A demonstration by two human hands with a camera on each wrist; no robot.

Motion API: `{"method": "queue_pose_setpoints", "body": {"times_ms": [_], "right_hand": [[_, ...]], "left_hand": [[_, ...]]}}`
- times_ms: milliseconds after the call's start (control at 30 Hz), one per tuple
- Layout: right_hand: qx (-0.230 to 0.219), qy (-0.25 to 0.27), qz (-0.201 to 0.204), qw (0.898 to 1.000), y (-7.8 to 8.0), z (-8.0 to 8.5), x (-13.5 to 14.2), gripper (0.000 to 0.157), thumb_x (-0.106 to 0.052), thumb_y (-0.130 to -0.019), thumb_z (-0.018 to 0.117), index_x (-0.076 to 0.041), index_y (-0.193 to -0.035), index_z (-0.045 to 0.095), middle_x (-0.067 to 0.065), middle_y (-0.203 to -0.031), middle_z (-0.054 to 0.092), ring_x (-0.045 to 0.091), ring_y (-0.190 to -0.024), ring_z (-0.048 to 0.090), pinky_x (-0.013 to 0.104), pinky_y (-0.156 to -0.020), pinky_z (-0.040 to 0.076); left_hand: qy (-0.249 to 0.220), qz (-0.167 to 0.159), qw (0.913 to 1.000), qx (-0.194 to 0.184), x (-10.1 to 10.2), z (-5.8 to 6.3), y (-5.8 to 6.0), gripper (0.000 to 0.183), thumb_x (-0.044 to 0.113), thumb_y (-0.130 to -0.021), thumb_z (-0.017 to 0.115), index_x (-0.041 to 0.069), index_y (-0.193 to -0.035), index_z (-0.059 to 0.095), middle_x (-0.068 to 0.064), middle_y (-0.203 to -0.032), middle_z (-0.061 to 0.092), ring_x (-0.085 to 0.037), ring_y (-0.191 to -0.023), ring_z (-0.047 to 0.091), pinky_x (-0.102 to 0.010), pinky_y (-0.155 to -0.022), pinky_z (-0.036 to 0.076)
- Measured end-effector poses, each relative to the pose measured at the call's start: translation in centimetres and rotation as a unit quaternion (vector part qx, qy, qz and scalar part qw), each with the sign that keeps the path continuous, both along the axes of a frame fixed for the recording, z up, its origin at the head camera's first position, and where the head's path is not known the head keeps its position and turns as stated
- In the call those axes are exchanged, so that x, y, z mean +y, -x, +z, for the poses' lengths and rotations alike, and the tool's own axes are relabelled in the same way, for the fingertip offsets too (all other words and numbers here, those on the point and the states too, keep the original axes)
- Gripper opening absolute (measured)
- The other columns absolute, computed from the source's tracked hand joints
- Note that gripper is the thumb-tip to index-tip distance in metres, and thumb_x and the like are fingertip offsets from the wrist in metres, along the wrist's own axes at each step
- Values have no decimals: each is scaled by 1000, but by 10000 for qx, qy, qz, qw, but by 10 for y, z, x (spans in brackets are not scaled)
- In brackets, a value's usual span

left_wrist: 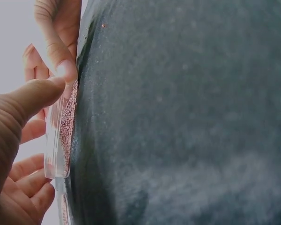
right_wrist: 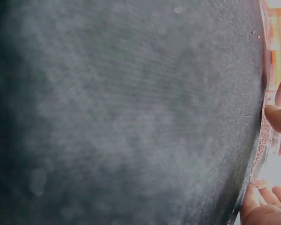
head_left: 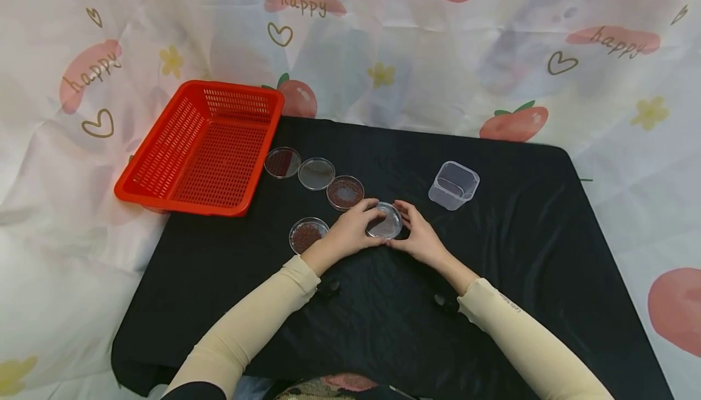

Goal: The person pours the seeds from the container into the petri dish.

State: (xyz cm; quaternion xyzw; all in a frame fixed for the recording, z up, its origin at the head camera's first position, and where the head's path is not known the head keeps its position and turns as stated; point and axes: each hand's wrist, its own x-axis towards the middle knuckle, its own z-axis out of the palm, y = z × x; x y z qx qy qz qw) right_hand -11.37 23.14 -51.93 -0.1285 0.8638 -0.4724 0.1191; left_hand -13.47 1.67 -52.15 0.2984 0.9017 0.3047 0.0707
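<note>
Both hands hold a clear round petri dish [head_left: 385, 222] near the middle of the black table. My left hand [head_left: 350, 229] curls its thumb and fingers around the left side of the rim. On the opposite side, my right hand [head_left: 420, 237] grips the dish with spread, bent fingers and thumb. Seen edge-on in the left wrist view, the dish [left_wrist: 67, 131] holds fine reddish granules under a clear lid, low at the black cloth. The right wrist view shows the granules [right_wrist: 261, 145] only at its right edge.
Left of the hands are two petri dishes with reddish granules [head_left: 345, 193] [head_left: 305, 237], one partly behind the left wrist. Two clear round dish pieces [head_left: 316, 174] [head_left: 282, 163] lie further back. A red basket [head_left: 253, 175] stands at the left, a clear square container [head_left: 454, 185] at the right.
</note>
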Motion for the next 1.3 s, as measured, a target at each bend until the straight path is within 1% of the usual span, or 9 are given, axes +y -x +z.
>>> {"method": "queue_pose_setpoints", "body": {"times_ms": [133, 267, 467, 667, 767, 867, 1033, 1200, 1300], "right_hand": [[93, -228, -41, 9997, -1, 0, 1, 96, -7, -82, 87, 2, -157, 28, 26, -158, 38, 40, -146, 42, 49, -118, 39], [225, -524, -99, 9983, -3, 1, 1, 96, -11, -82, 88, 2, -157, 30, 26, -156, 41, 41, -143, 47, 50, -115, 43], [381, -885, -236, 9951, 0, 4, -2, 96, -17, -82, 89, 2, -156, 33, 25, -156, 43, 40, -141, 48, 53, -115, 42], [465, -1159, -474, 9910, 13, 3, 1, 95, -21, -81, 89, 2, -155, 34, 24, -155, 44, 40, -142, 47, 56, -118, 36], [476, -1252, -610, 9891, 24, 1, 6, 94, -20, -82, 88, 3, -155, 33, 25, -156, 43, 40, -142, 46, 56, -118, 35], [514, -1344, -748, 9868, 35, 0, 11, 93, -20, -83, 87, 4, -155, 32, 25, -157, 42, 40, -143, 45, 56, -118, 34], [538, -1338, -794, 9863, 51, 0, 13, 93, -22, -85, 85, 4, -156, 31, 26, -157, 41, 41, -144, 44, 56, -118, 34], [785, -1191, -918, 9855, 51, 8, 11, 96, -22, -84, 87, 2, -157, 30, 24, -158, 41, 39, -145, 41, 55, -120, 32], [1172, -685, -1008, 9856, 46, 19, 0, 95, -18, -83, 88, -2, -158, 32, 19, -157, 44, 37, -145, 42, 54, -119, 34]], "left_hand": [[388, -234, 9987, 248, 0, 5, 0, 56, 38, -92, 80, 15, -140, 63, -12, -162, 41, -29, -145, 47, -43, -117, 43], [361, -303, 9984, 317, -5, 15, 7, 59, 36, -90, 81, 13, -141, 61, -11, -163, 40, -28, -148, 44, -42, -118, 42], [353, 347, 9983, 316, -37, 44, 37, 65, 29, -91, 82, 10, -147, 56, -10, -165, 37, -28, -150, 40, -43, -120, 38], [1134, 1155, 9850, 604, -80, 68, 73, 75, 14, -89, 80, 3, -154, 45, -19, -168, 29, -35, -154, 31, -47, -125, 29], [1469, 1253, 9808, 285, -93, 69, 86, 85, 13, -85, 83, 1, -157, 39, -21, -169, 24, -38, -155, 27, -48, -127, 25], [1744, 1091, 9786, -19, -99, 64, 94, 90, 15, -84, 85, 0, -158, 36, -23, -169, 22, -39, -156, 26, -49, -127, 22], [2233, 830, 9706, -330, -103, 48, 99, 91, 20, -85, 85, 0, -159, 35, -24, -168, 24, -39, -156, 25, -50, -128, 18], [2253, 634, 9705, -579, -103, 45, 99, 95, 21, -85, 85, 1, -161, 32, -24, -169, 22, -40, -157, 21, -51, -129, 18], [2282, 481, 9712, -499, -102, 48, 102, 96, 22, -84, 85, 3, -162, 30, -23, -169, 21, -40, -157, 20, -51, -128, 18]]}}
